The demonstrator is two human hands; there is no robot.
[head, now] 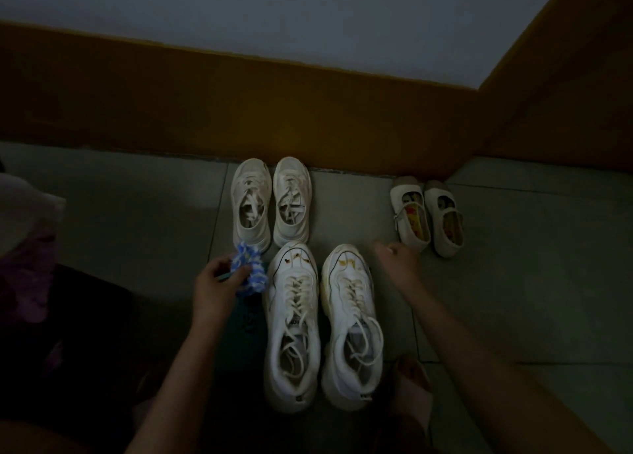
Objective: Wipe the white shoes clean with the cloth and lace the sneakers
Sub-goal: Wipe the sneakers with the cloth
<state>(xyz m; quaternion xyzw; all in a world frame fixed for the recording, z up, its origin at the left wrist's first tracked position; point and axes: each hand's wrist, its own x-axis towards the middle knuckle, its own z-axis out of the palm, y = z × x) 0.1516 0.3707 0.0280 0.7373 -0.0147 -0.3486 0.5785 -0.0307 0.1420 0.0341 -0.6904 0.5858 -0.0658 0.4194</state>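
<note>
two white sneakers (293,320), toes stained brown, left hand (215,287) gripping blue cloth (250,268), right hand (399,262) loose, empty

- The right hand (399,262) is smeared by motion, so how its fingers lie cannot be told.
- The blue cloth (251,272) is partly covered by the fingers of the left hand (215,287), and it hides the near heel of the far left sneaker (248,203).
- A dark green thing (239,323) just left of the near left sneaker (293,333) is too dim to identify.
- Pale and purple fabric (27,248) is cut off by the left edge.
</note>
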